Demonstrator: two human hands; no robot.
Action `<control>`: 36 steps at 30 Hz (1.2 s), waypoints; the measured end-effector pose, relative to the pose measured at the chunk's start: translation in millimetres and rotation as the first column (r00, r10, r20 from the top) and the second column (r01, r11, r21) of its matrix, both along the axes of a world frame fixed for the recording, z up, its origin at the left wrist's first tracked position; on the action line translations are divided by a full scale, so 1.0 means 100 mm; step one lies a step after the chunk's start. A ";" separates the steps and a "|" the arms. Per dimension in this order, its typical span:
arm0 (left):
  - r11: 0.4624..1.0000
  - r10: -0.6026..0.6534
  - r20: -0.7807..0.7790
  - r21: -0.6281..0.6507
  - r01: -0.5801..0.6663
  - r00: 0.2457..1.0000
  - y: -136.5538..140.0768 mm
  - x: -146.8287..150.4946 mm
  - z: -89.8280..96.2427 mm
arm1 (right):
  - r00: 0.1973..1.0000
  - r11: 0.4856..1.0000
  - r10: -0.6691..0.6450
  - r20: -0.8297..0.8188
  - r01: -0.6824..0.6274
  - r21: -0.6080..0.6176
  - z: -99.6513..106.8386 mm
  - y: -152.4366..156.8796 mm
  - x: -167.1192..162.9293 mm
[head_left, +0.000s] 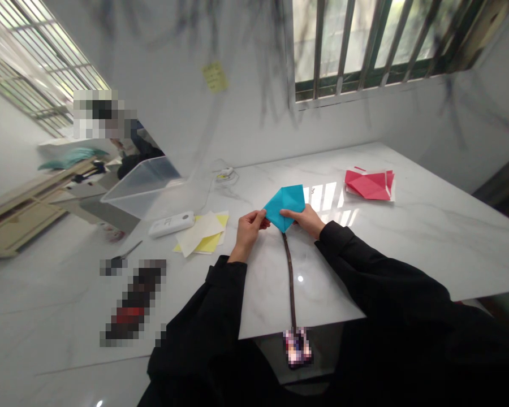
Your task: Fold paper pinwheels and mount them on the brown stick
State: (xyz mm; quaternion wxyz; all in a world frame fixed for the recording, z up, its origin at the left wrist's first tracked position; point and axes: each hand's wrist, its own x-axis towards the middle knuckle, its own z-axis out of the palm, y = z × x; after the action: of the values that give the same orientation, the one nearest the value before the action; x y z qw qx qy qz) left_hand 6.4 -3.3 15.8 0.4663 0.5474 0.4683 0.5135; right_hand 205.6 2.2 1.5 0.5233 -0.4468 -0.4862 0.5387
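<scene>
A blue sheet of folded paper (285, 204) is held up over the white marbled table (267, 294), between my two hands. My left hand (251, 229) pinches its left corner between thumb and fingers. On the paper's lower right side, my right hand (306, 219) grips it with the thumb on top and the fingers behind. Creases run across the paper and its bottom comes to a point. Below that point a dark cord or strap (290, 277) runs down toward me to a pixelated card-like thing (297, 347) at the table's front edge.
Red folded paper (370, 185) lies at the back right. To the left are yellow and white sheets (203, 233), a white oblong device (172, 224), a clear plastic bin (146, 186), scissors (131, 249) and a blurred dark item (133, 302). A wall with a barred window (365, 45) stands behind.
</scene>
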 end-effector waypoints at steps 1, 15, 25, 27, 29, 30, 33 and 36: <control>1.000 0.000 0.004 -0.003 0.000 1.000 0.00 0.00 0.00 | 1.000 1.000 0.001 -0.002 -0.001 -0.003 0.00 0.00 0.00; 0.997 -0.030 0.068 -0.065 0.035 0.997 -0.04 -0.03 0.10 | 0.996 0.995 0.093 -0.013 -0.093 -0.023 0.01 0.00 0.05; 0.994 -0.066 0.058 -0.085 0.071 0.996 -0.07 -0.03 0.14 | 0.913 0.930 0.364 0.185 -0.366 -0.024 0.07 0.01 0.13; 0.994 -0.068 0.051 -0.083 0.072 0.996 -0.08 -0.03 0.14 | 0.890 0.916 0.396 0.225 -0.401 -0.026 0.06 0.01 0.14; 0.994 -0.065 0.050 -0.081 0.069 0.997 -0.08 -0.03 0.14 | 0.881 0.911 0.406 0.244 -0.412 -0.027 0.06 0.01 0.14; 0.994 -0.066 0.055 -0.083 0.071 0.996 -0.08 -0.02 0.14 | 0.878 0.910 0.408 0.250 -0.414 -0.028 0.06 0.01 0.14; 0.990 -0.098 0.076 -0.098 0.105 0.992 -0.08 -0.02 0.12 | 0.881 0.910 0.408 0.240 -0.413 -0.030 0.06 0.00 0.14; 0.981 -0.158 0.073 -0.099 0.165 0.985 -0.07 -0.03 0.08 | 0.906 0.925 0.378 0.191 -0.379 -0.035 0.08 -0.01 0.13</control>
State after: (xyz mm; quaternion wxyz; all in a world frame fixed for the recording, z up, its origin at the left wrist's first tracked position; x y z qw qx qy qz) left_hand 3.8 -10.3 24.1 0.5495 0.5414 0.4331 0.4662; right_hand 218.7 1.0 9.2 0.3594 -0.3937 -0.6132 0.5830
